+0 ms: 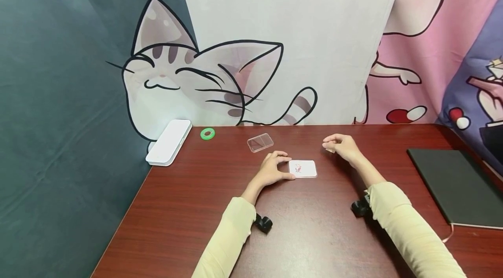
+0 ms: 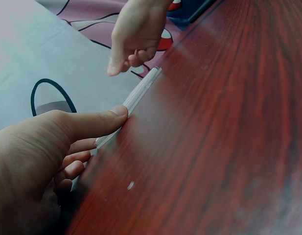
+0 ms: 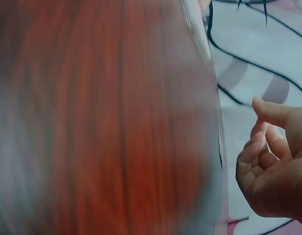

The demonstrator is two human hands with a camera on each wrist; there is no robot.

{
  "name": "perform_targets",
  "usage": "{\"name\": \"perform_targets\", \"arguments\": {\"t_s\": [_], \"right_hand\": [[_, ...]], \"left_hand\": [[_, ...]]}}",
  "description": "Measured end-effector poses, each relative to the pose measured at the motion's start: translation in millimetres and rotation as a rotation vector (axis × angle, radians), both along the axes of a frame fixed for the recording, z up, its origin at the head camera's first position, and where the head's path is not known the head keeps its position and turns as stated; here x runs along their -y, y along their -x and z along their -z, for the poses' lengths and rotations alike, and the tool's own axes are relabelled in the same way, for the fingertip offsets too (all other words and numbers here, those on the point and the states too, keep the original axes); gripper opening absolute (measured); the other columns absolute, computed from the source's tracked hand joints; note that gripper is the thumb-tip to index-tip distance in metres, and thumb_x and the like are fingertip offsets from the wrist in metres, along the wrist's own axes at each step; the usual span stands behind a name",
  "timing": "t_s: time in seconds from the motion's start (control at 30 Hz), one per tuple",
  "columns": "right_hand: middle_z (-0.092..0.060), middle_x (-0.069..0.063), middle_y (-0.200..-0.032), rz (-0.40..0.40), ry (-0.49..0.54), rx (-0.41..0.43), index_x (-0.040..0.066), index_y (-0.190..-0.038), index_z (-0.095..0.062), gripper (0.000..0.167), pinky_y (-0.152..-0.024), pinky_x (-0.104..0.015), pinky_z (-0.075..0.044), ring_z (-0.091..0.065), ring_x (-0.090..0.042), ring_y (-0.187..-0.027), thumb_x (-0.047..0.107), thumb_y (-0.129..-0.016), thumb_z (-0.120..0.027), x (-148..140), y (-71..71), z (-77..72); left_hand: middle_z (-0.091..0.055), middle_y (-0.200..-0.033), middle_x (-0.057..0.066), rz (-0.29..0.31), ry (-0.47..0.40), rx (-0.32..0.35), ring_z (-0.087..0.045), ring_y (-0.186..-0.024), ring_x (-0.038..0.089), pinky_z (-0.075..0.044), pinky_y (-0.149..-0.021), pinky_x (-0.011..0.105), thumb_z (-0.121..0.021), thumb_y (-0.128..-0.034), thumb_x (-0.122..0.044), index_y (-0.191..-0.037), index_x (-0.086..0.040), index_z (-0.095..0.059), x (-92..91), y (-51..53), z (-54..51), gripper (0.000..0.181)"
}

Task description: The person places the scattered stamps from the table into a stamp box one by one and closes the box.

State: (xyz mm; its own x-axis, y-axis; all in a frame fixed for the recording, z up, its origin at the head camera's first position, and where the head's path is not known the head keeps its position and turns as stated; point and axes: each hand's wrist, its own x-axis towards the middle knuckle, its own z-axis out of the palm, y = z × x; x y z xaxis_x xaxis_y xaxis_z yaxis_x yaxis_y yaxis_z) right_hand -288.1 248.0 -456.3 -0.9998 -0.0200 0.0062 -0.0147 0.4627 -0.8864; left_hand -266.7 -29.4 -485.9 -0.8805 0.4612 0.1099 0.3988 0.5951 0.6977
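Note:
A clear rectangular case with a white card bearing a small pink print (image 1: 308, 169) lies flat on the table. My left hand (image 1: 271, 169) holds its left end between thumb and fingers. Seen edge-on in the left wrist view, the case (image 2: 141, 92) has the left thumb (image 2: 99, 123) along its near side. To the right of the case, my right hand (image 1: 342, 147) is raised, its fingers curled and thumb against the index fingertip. A pale bit shows under those fingers in the head view, too small to identify; the right wrist view shows nothing held in the hand (image 3: 273, 166).
Behind the case lies an empty clear case part (image 1: 260, 142). A green ring (image 1: 207, 134) and a white box (image 1: 170, 142) are at the back left. On the right is a dark flat notebook (image 1: 456, 186). A printed curtain (image 1: 334, 51) hangs behind the table's back edge.

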Motion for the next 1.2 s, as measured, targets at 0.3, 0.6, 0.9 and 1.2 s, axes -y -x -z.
{"name": "perform_targets", "arguments": {"t_s": [0.3,0.6,0.9,1.2], "right_hand": [[-0.058,0.024,-0.068,0.089,-0.024,-0.002,-0.012,-0.117,-0.062,0.038,-0.060,-0.017,-0.040,-0.051,0.003,-0.065,0.015,-0.089,-0.068,-25.4,-1.1,4.6],[-0.057,0.021,-0.067,0.088,-0.062,0.062,-0.013,-0.116,-0.060,0.042,-0.057,-0.019,-0.045,-0.050,0.000,-0.060,0.019,-0.090,-0.068,-36.3,-4.0,9.2],[-0.064,0.003,-0.072,0.143,-0.318,-0.022,-0.005,-0.102,-0.070,0.039,-0.066,-0.024,-0.041,-0.050,-0.008,-0.068,0.029,-0.083,-0.075,-33.0,-7.6,13.6],[-0.058,0.007,-0.064,0.146,-0.378,-0.086,-0.001,-0.093,-0.074,0.030,-0.070,-0.028,-0.038,-0.051,-0.016,-0.071,0.026,-0.081,-0.077,-27.5,-5.8,17.1]], "left_hand": [[-0.055,-0.135,0.002,-0.001,0.004,-0.007,-0.046,-0.125,0.022,-0.037,-0.108,0.041,-0.087,-0.0709,-0.030,-0.125,-0.010,-0.067,-0.6,-0.3,0.0,0.061],[-0.055,-0.135,0.003,0.008,-0.009,-0.006,-0.046,-0.125,0.023,-0.037,-0.107,0.042,-0.086,-0.0712,-0.029,-0.125,-0.009,-0.067,-1.4,-0.7,-1.2,0.061],[-0.054,-0.136,0.003,0.005,-0.007,0.002,-0.045,-0.125,0.023,-0.036,-0.108,0.042,-0.087,-0.0707,-0.028,-0.125,-0.010,-0.067,-2.0,0.2,-1.6,0.061],[-0.054,-0.136,0.003,0.001,-0.016,-0.006,-0.045,-0.126,0.023,-0.036,-0.108,0.043,-0.087,-0.0707,-0.028,-0.125,-0.009,-0.067,0.2,0.5,0.9,0.060]]}}
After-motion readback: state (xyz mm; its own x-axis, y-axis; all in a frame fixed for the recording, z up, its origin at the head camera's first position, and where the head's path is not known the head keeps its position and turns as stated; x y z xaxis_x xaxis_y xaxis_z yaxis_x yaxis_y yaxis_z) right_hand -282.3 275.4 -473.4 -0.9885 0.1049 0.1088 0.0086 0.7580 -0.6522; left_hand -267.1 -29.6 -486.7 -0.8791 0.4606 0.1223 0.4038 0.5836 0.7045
